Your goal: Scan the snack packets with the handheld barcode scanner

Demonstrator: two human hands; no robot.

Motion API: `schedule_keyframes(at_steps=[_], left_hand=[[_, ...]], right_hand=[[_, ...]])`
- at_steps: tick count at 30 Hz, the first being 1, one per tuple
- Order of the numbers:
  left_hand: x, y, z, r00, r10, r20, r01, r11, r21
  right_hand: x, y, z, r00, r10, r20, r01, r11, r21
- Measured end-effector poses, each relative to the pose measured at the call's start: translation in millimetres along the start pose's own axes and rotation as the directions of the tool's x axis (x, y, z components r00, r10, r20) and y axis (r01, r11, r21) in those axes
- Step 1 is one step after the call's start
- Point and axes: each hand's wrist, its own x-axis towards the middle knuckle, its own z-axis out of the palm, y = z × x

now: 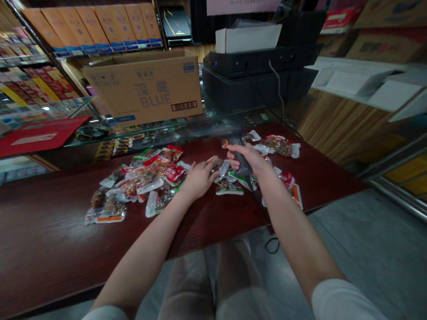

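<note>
My right hand (253, 158) is wrapped round the handle of a dark barcode scanner (242, 165), held above some small snack packets (229, 187). The scanner's head is blurred and points away from me. My left hand (200, 178) lies palm down with its fingers stretched out, the fingertips touching or just over packets in the middle. To its left is a loose pile of clear snack packets (149, 176) with red, green and orange labels. Further packets (280, 144) lie to the right of the scanner, partly hidden by my right wrist.
The packets rest on a dark red wooden counter (50, 230). Behind it, a glass shelf bears a red folder (32, 137) and a cardboard box (146, 89). Black machines (263, 86) with a hanging cable stand at the back. Cartons (391, 40) are stacked at the right.
</note>
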Motion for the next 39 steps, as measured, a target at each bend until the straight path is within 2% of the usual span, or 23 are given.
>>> schedule_keyframes(at_steps=[4, 7, 13, 18, 22, 25, 27, 30, 35, 39], left_hand=[[0, -15, 2.0, 0.985, -0.156, -0.079, 0.153, 0.987, -0.042], [3, -21, 6.9, 0.967, -0.206, -0.147, 0.193, 0.977, -0.093], [11, -20, 9.7, 0.94, -0.333, -0.076, 0.323, 0.939, -0.119], [10, -23, 6.3, 0.927, -0.36, -0.104, 0.306, 0.888, -0.343], [10, -24, 10.7, 0.916, -0.386, -0.111, 0.294, 0.833, -0.469], [12, -22, 14.1, 0.913, -0.372, -0.167, 0.204, 0.772, -0.602], [15, -22, 13.6, 0.901, -0.373, -0.222, 0.118, 0.702, -0.702], [19, -25, 7.2, 0.861, -0.438, -0.257, 0.037, 0.559, -0.828], [16, -44, -7.2, 0.801, -0.539, -0.259, -0.026, 0.402, -0.915], [13, -54, -10.3, 0.748, -0.617, -0.244, -0.078, 0.282, -0.956]], right_hand=[[-2, -3, 1, 1.0, 0.006, 0.007, -0.006, 1.0, -0.015], [-4, -5, 4, 1.0, 0.018, 0.007, -0.018, 0.999, -0.029], [-5, -3, 5, 0.999, 0.04, 0.01, -0.039, 0.998, -0.057], [-5, -1, 4, 0.999, 0.042, 0.03, -0.039, 0.995, -0.088], [-6, -1, 4, 0.997, 0.06, 0.044, -0.055, 0.992, -0.111], [-6, 0, 5, 0.997, 0.063, 0.044, -0.058, 0.992, -0.115], [-6, 0, 5, 0.997, 0.061, 0.043, -0.056, 0.992, -0.117], [-7, 0, 5, 0.997, 0.059, 0.054, -0.052, 0.991, -0.12], [-10, -2, 7, 0.995, 0.045, 0.088, -0.033, 0.991, -0.132], [-11, 0, 11, 0.989, 0.068, 0.128, -0.047, 0.986, -0.158]])
